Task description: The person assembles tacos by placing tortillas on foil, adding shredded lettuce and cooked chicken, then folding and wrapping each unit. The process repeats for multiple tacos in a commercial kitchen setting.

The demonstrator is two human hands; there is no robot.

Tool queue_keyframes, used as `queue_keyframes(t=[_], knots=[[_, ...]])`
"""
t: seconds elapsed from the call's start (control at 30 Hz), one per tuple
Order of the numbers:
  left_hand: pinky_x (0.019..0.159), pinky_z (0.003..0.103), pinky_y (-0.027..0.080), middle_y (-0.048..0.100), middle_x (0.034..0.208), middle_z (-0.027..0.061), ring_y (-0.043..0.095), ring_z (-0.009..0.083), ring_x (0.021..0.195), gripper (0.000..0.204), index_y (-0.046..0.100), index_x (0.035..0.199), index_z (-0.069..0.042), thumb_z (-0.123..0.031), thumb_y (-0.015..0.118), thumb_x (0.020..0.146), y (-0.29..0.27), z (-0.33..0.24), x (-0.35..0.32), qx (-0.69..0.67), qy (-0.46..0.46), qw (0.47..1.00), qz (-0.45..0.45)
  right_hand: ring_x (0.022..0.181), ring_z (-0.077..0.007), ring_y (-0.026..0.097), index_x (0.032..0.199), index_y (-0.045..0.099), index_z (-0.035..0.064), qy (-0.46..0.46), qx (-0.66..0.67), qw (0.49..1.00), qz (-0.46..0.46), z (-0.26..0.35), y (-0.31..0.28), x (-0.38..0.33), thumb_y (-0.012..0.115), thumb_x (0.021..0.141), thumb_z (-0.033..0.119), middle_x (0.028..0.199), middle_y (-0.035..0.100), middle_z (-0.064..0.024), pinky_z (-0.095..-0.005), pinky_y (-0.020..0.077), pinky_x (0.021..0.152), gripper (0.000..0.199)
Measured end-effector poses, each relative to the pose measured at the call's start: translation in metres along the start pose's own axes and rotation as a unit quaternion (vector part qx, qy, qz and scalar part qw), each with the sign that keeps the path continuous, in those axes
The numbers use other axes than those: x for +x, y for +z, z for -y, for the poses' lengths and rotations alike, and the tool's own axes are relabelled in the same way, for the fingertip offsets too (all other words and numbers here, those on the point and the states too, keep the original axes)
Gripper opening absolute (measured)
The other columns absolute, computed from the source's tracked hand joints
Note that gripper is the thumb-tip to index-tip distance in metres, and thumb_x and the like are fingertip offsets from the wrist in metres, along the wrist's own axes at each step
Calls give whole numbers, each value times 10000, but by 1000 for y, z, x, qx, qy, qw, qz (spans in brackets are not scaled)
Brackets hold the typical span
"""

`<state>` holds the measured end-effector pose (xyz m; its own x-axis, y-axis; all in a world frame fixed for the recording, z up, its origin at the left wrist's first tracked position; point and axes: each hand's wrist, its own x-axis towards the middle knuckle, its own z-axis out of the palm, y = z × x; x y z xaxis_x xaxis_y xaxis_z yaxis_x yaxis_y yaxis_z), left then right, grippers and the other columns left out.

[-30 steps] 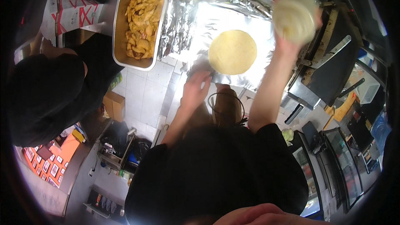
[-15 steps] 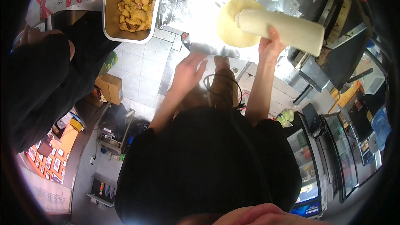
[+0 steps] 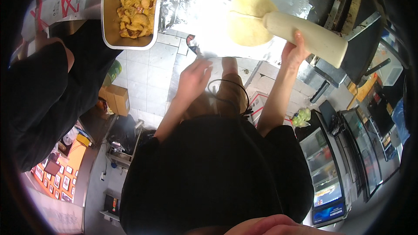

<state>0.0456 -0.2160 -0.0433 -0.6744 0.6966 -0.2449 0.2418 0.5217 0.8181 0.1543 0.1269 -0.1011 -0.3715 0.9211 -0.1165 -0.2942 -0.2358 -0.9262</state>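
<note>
My right hand (image 3: 295, 53) is wrapped round a pale squeeze bottle (image 3: 323, 42), tilted with its nozzle over the flatbread. Round and pale yellow, the flatbread (image 3: 251, 32) lies on a foil-covered counter (image 3: 204, 4). A thin whitish line of sauce (image 3: 244, 16) crosses it from its left side toward the nozzle. By the counter's near edge hangs my left hand (image 3: 194, 78), its fingers loosely bent and apart, with nothing in it. To the left, a metal pan (image 3: 109, 17) holds browned, yellowish cooked pieces (image 3: 138, 11), perhaps meat.
Another person in black (image 3: 56, 91) stands close on the left. Right of the counter are a dark cooking appliance (image 3: 344, 6) and a black-handled tool (image 3: 320, 92). A cardboard box (image 3: 116, 99) sits on the floor at left, and a glass-fronted cabinet (image 3: 322, 165) stands lower right.
My right hand and the bottle have shifted right across the flatbread, and a line of sauce now shows behind the nozzle. My left hand has barely moved.
</note>
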Motion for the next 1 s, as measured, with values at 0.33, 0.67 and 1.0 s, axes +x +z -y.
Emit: queue_keyframes(t=[0.33,0.67,1.0], knots=[[836,428,633,779,1131,189,774,405,981,142,756,1157,-7,-58,731,1027,2,-6,12,15,-4,1000,3,1377,-343,626,1453,593,44,31,178,981,-75,41,0,15,848,946,301,1419,661,-154,-541,500,1246,624],[811,465,621,763,1096,189,749,433,946,151,748,1139,-9,-54,741,995,8,-36,36,8,-1,999,-38,1274,-401,619,1515,425,-64,496,594,633,24,119,149,192,801,948,125,1306,557,-228,-555,578,1164,706],[846,444,630,770,1138,190,757,414,1007,174,757,1153,-11,-36,761,981,16,-45,42,-15,-46,995,-90,1358,-422,604,1620,318,-11,601,505,608,-119,3,180,269,669,1060,373,1530,475,-247,-577,605,1093,764]])
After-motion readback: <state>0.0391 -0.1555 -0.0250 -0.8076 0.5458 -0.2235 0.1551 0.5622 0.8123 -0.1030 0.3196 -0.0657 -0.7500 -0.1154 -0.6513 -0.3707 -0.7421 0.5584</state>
